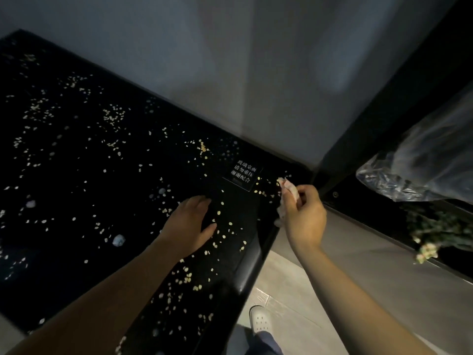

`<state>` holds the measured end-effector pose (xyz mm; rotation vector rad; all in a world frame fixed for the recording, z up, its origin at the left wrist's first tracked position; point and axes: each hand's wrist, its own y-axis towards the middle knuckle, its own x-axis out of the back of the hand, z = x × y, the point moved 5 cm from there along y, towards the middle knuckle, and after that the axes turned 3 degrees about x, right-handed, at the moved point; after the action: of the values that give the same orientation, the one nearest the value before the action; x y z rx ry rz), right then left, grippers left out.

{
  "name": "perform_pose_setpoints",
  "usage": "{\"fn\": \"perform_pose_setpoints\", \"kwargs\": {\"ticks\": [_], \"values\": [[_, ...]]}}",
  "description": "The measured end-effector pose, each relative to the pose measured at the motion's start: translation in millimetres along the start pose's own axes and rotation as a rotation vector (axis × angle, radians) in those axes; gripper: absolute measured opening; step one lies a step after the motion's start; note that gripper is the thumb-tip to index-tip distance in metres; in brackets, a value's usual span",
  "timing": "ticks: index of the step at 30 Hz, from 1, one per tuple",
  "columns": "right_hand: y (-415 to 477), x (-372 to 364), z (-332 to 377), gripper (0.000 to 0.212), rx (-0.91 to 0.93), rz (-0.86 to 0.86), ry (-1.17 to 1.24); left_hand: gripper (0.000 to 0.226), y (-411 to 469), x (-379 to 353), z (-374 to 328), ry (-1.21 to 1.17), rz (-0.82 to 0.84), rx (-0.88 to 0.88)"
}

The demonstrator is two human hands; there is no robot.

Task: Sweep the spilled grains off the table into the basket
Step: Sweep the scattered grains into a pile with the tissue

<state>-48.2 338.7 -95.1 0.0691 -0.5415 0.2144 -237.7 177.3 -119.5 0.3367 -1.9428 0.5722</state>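
Standing nearest, a white perforated clog (259, 319) is showing on the pale floor, just off the right edge of the glossy black glass worktop (76, 278). Pale, flat, oat-like grains (189, 276) are lying scattered over almost the whole worktop. The spill is stretching from that right edge away to the far left corner.

Farther in, the left hand (190, 225) is resting flat on the glass. Its fingers are straight and pointing toward the far right, with grains just beside its fingertips and thumb.

Farther still and to the right, the right hand (304, 213) is pinching a crumpled pinkish-white cloth (288, 187) between thumb and curled fingers, over the far right corner. Whether the cloth is touching the glass I cannot tell.

Just left of the cloth, a small black label (243, 172) is lying on the worktop, its white characters reading 玻璃桌面 / 请勿重压 / 谢谢配合.

Beyond the corner and well to the right, a crinkled clear plastic bag (419, 170) is hanging. It is probably lining the basket, though the basket itself is not plainly showing.

Nearly all the grains are lying left of and nearer than the cloth, so the sweep likely needs to be running left to right toward the right edge. The right hand is the nearer one to the bag.
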Motion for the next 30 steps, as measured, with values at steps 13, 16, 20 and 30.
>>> {"fn": "perform_pose_setpoints", "kwargs": {"ticks": [13,16,20,30], "values": [[59,-37,1,0.025,0.155,-0.146,-0.067,0.07,67,-6,17,0.069,-0.006,-0.131],[74,-41,-5,0.035,0.152,-0.172,-0.115,0.079,66,-10,20,0.089,0.004,-0.166],[93,-59,-30,0.037,0.045,-0.041,-0.194,0.079,67,-12,25,0.108,0.017,-0.175],[46,-67,-36,0.02,0.227,0.099,-0.18,0.072,65,-14,23,0.125,0.036,-0.166]]}}
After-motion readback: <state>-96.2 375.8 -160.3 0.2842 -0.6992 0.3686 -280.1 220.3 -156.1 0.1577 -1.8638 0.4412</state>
